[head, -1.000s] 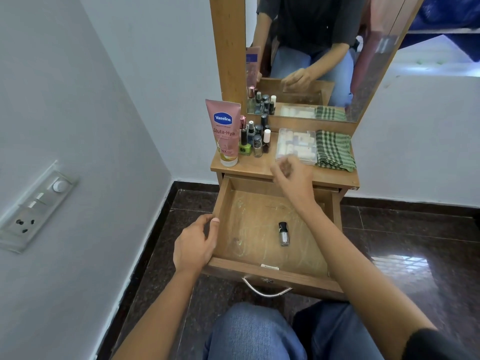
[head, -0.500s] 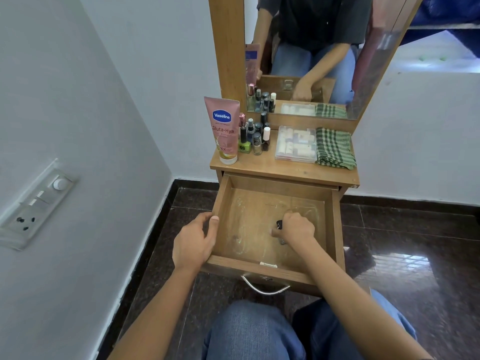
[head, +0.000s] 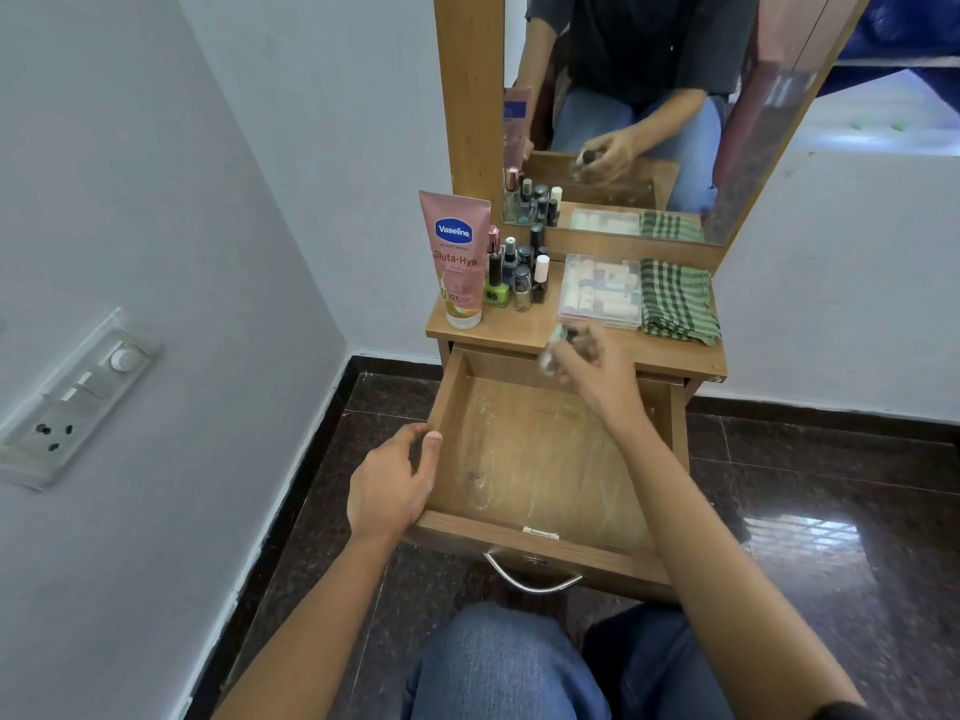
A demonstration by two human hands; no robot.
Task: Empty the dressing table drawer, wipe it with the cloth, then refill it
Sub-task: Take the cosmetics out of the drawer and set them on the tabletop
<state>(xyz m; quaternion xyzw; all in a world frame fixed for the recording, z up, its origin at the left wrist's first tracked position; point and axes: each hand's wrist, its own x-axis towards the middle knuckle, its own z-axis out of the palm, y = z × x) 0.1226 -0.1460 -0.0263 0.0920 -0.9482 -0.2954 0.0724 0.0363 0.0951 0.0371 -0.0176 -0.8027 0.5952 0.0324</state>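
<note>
Pinching a small blurred bottle [head: 557,350] in our right hand [head: 597,379] over the table's [head: 670,358] front edge, we curl our left hand [head: 392,483] round the open drawer's [head: 545,459] left wall; the folded cloth [head: 678,301] lies at the table's right edge.

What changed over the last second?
The right hand dropped into the drawer, gripped the last nail polish bottle and lifted it out toward the tabletop. The left hand still holds the drawer's left wall. The tube, bottle cluster, clear case and cloth have not moved.
</note>
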